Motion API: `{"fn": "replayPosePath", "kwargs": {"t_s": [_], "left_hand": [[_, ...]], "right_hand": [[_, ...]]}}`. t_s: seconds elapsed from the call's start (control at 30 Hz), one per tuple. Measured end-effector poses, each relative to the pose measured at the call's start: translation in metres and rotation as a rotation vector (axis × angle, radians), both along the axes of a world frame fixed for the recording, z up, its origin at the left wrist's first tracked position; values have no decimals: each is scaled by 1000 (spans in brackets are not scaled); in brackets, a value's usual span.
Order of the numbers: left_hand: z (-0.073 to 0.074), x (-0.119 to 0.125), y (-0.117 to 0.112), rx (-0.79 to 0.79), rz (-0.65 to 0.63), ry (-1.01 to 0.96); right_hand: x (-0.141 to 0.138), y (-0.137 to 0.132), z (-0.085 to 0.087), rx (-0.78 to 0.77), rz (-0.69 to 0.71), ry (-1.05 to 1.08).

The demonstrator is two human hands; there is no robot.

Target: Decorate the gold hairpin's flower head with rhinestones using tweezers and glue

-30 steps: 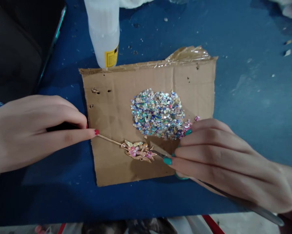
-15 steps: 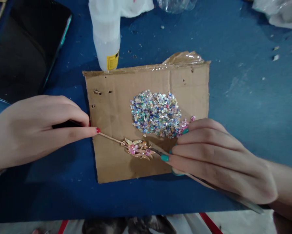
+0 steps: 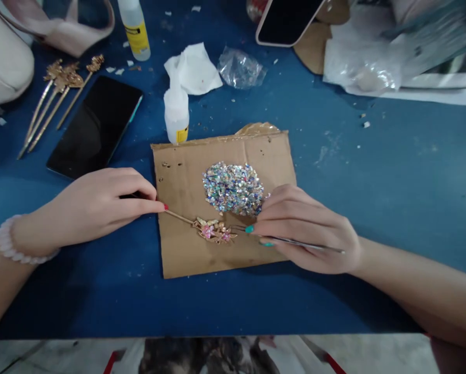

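Note:
My left hand [image 3: 112,200] pinches the thin gold stem of a hairpin [image 3: 213,230] between thumb and fingers. The hairpin's head carries pink flowers and gold leaves and lies over a piece of cardboard [image 3: 190,262]. My right hand [image 3: 306,228] is closed around metal tweezers [image 3: 314,245], whose tips point left, close to the right end of the flowered head. I cannot tell whether the tips touch it. Behind the hairpin, a heap of small multicoloured chips [image 3: 233,188] is spread on the cardboard, its right edge partly hidden by my right hand.
A glue bottle [image 3: 176,117] stands at the cardboard's back edge, and another bottle [image 3: 136,36] is farther back. To the left lie a black phone [image 3: 96,124] and several gold hairpins [image 3: 57,98]. Tissue [image 3: 196,70], clear plastic [image 3: 241,67] and a second phone [image 3: 289,21] are behind.
The view has pulled back and takes in more of the table. The tweezers' tips have drawn slightly right, away from the flowers, and their rear end has swung up. My left hand still holds the stem.

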State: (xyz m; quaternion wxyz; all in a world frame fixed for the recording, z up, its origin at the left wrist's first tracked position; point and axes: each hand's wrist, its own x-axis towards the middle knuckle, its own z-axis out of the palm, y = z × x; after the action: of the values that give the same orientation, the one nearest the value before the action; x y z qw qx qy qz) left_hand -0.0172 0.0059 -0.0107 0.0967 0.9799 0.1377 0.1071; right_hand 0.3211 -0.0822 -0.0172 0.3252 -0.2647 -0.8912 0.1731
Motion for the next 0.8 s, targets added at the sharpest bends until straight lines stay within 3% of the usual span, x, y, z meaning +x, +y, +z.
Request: {"fn": "replayPosePath", "kwargs": {"t_s": [0.23, 0.37, 0.53, 0.8], "left_hand": [[-3, 1, -1, 31, -8, -41], [-2, 3, -2, 161, -14, -12], [-3, 6, 0, 225, 67, 46], [-5, 12, 2, 293, 119, 28]], "right_hand": [[-2, 4, -11, 86, -117, 120], [-4, 5, -17, 180, -169, 172], [-6, 10, -30, 292, -272, 213], [3, 27, -41, 251, -445, 182]]}}
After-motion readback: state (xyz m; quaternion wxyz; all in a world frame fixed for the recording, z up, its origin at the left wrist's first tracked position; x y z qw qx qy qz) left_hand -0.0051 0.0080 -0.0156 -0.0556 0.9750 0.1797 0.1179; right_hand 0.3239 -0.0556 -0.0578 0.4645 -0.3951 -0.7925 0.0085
